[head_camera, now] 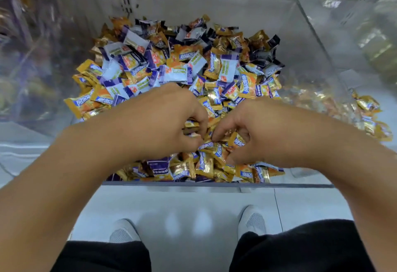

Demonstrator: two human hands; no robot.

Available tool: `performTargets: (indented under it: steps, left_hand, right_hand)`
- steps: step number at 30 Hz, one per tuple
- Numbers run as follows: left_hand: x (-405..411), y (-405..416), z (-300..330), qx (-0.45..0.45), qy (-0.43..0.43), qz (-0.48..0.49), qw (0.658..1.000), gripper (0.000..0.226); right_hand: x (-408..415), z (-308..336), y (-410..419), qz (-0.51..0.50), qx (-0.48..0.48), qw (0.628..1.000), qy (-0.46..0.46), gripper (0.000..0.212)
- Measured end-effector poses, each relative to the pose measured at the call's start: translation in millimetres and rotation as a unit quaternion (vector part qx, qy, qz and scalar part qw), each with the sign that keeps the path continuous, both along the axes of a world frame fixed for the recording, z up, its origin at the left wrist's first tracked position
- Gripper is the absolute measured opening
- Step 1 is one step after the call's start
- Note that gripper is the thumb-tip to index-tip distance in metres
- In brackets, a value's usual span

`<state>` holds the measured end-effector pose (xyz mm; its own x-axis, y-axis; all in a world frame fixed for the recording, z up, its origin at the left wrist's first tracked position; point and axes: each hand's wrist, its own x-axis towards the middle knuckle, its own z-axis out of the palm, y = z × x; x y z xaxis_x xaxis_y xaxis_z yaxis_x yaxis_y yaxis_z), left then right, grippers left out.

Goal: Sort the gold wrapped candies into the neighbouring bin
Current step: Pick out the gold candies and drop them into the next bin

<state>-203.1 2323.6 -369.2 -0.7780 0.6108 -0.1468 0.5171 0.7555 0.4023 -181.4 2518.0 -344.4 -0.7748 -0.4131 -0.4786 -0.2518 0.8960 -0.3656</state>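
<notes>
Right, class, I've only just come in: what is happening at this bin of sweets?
A person stands over a clear bin heaped with mixed wrapped candies, gold ones among white and purple ones. Both hands are down in the pile near the front: the left hand and the right hand have fingers curled into the candies, picking through them. The neighbouring bin on the right already holds some gold wrapped candies.

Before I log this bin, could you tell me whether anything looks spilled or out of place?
Nothing looks spilled. The mixed candies sit inside the clear bin, and both hands dig there.
</notes>
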Motion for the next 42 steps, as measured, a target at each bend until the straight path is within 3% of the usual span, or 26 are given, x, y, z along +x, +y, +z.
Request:
performTargets:
  steps: [3, 7, 10, 12, 14, 17, 19, 20, 22, 24, 26, 29, 32, 36, 39, 42]
  left_hand:
    - [-3.8, -5.9, 3.1, 0.011, -0.004, 0.009, 1.000, 0.023]
    - [-7.7, -11.9, 3.0, -0.021, -0.005, -0.019, 1.000, 0.025]
    - [-8.1, -15.0, 2.3, -0.020, -0.008, -0.012, 1.000, 0.020]
    - [-6.0, -15.5, 6.5, 0.008, -0.030, -0.001, 1.000, 0.018]
    - [-2.4, -15.7, 14.3, 0.084, -0.106, 0.050, 0.989, 0.010]
    - [-1.1, -22.3, 21.1, 0.205, -0.238, 0.152, 0.937, 0.012]
    - [-1.1, -25.6, 25.6, 0.290, -0.302, 0.216, 0.882, 0.013]
    - [-0.8, -25.6, 28.0, 0.326, -0.323, 0.245, 0.854, 0.009]
    - [-0.2, -26.0, 32.3, 0.366, -0.343, 0.294, 0.813, 0.003]
    - [0.8, -26.6, 32.2, 0.359, -0.329, 0.309, 0.817, 0.006]
    - [2.6, -26.1, 29.8, 0.325, -0.303, 0.284, 0.849, 0.011]
    - [6.1, -23.0, 25.9, 0.280, -0.273, 0.231, 0.891, 0.014]
    - [6.0, -18.6, 20.3, 0.216, -0.203, 0.164, 0.941, 0.027]
    - [7.0, -14.8, 14.7, 0.099, -0.064, 0.079, 0.990, 0.025]
    - [10.0, -13.1, 14.1, -0.001, -0.023, 0.025, 0.999, 0.005]
    - [13.9, -5.8, 14.1, -0.119, 0.030, 0.015, 0.992, 0.037]
  right_hand:
    - [0.0, -11.4, -7.7, 0.010, 0.008, 0.996, 0.085, 0.026]
    - [-4.1, -4.7, -5.3, 0.028, 0.005, 0.993, 0.110, 0.018]
    - [-7.0, 9.6, 2.2, -0.089, -0.110, 0.987, 0.082, 0.026]
    - [-7.4, 15.5, 4.1, -0.226, -0.236, 0.945, -0.020, 0.027]
    - [-6.8, 19.5, 2.2, -0.323, -0.356, 0.867, -0.129, 0.018]
    - [-6.5, 27.8, 1.1, -0.378, -0.472, 0.756, -0.251, 0.015]
    - [-6.2, 28.9, -0.8, -0.392, -0.481, 0.737, -0.268, 0.019]
    - [-6.2, 27.4, -2.8, -0.401, -0.463, 0.751, -0.248, 0.026]
    - [-6.1, 20.0, -7.6, -0.373, -0.358, 0.846, -0.130, 0.045]
    - [-3.3, 12.5, -11.6, -0.278, -0.186, 0.942, 0.012, 0.049]
    - [0.5, 6.6, -13.9, -0.188, -0.056, 0.978, 0.075, 0.042]
    - [9.1, -1.2, -24.5, -0.128, 0.042, 0.989, 0.057, 0.054]
    - [13.2, -8.1, -37.9, -0.078, 0.104, 0.987, 0.097, 0.043]
    - [1.6, -8.1, -24.6, -0.099, 0.039, 0.989, 0.098, 0.037]
    - [-4.7, 1.8, -9.9, -0.125, -0.014, 0.989, 0.080, 0.037]
    - [-3.8, 3.9, -2.3, -0.136, -0.022, 0.987, 0.078, 0.044]
